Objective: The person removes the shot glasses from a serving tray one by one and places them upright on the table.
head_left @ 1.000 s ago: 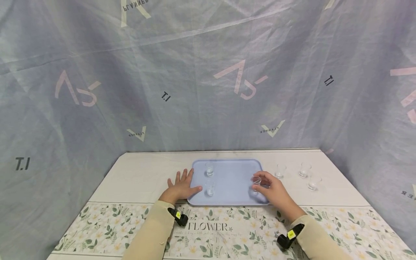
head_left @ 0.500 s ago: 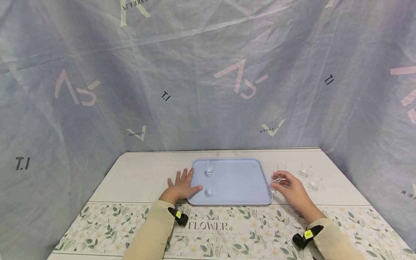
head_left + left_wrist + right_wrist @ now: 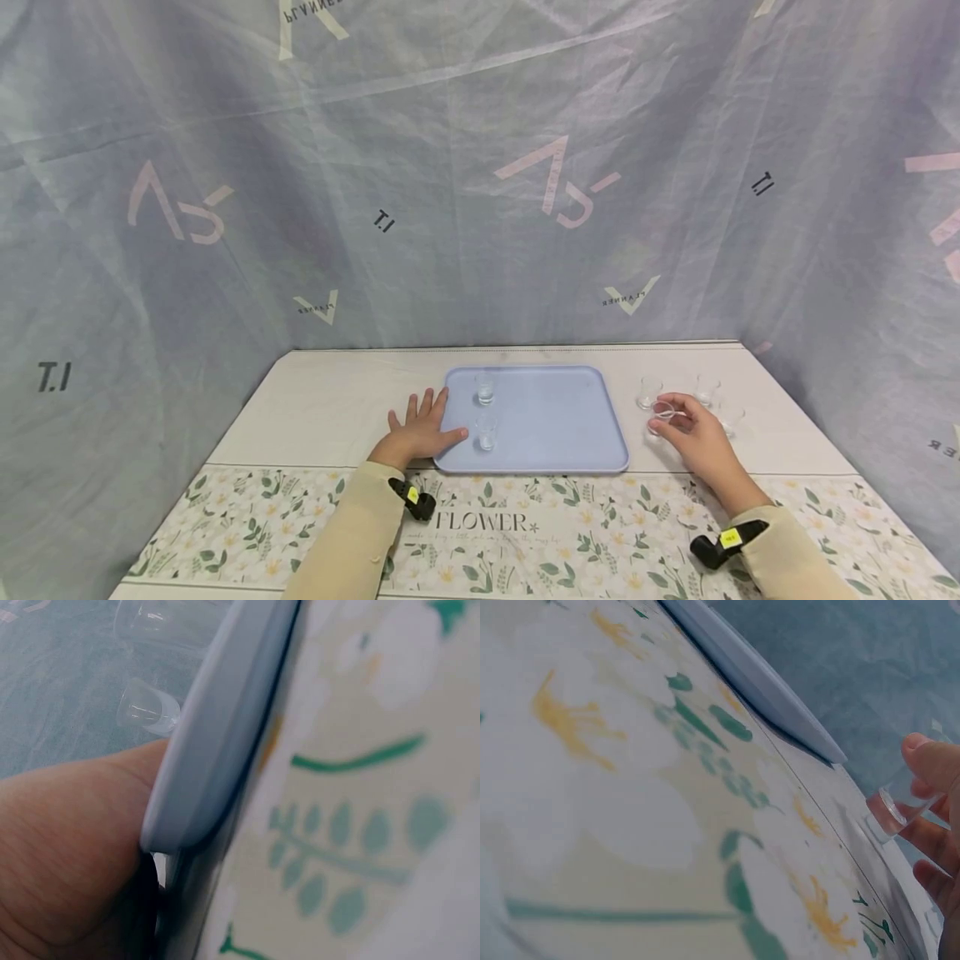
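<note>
My right hand pinches a small clear shot glass between thumb and fingers, to the right of the tray. In the right wrist view the base of this shot glass is low over the white table; whether it touches cannot be told. My left hand lies spread at the left edge of the pale blue tray, its thumb over the rim. Two more shot glasses stand upright on the tray's left part, a rear glass and a front glass.
Close around my right hand stand a glass behind the held one, another glass farther right, and a third glass partly behind the hand. A floral cloth strip runs along the front. Grey fabric hangs behind.
My right hand has carried the shot glass from the tray's right part over its edge to the right, near the other glasses. The left hand has stayed in place.
</note>
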A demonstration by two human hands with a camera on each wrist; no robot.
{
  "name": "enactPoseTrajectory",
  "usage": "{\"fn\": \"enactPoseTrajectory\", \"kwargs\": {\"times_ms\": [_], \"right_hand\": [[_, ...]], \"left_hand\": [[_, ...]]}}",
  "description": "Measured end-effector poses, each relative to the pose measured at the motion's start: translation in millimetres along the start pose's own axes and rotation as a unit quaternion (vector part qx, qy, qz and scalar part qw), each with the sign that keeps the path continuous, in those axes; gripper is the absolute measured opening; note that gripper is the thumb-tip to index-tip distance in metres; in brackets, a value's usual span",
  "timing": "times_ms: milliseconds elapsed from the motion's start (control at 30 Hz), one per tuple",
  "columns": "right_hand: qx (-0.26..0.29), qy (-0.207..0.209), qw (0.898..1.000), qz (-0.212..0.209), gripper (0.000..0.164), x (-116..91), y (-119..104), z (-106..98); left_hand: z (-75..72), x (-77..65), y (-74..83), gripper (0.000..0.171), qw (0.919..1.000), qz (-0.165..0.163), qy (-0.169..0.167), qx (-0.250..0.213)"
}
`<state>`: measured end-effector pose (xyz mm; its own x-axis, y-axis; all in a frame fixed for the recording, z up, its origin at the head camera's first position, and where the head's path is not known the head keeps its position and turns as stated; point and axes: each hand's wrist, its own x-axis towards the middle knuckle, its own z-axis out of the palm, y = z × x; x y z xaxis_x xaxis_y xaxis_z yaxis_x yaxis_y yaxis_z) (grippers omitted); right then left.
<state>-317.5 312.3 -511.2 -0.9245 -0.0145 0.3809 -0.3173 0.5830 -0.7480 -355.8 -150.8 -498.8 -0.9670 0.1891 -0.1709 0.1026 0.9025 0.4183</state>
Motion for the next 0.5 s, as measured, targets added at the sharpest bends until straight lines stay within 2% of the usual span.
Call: {"fn": "enactPoseTrajectory", "kwargs": {"times_ms": [267,500], "right_hand": [[-0.035,0.002,0.999,0.004,0.04,1.2,3.8,2.9],[-0.032,-0.013,0.999,0.027,0.041,0.2,1.0,3.4]], "left_hand": [[-0.8,0.6,0.3,0.096,1.0,0.004,0.003,-0.004],[-4.4,-2.4,2.7,0.094,1.0,0.003,0.002,-0.002]]}}
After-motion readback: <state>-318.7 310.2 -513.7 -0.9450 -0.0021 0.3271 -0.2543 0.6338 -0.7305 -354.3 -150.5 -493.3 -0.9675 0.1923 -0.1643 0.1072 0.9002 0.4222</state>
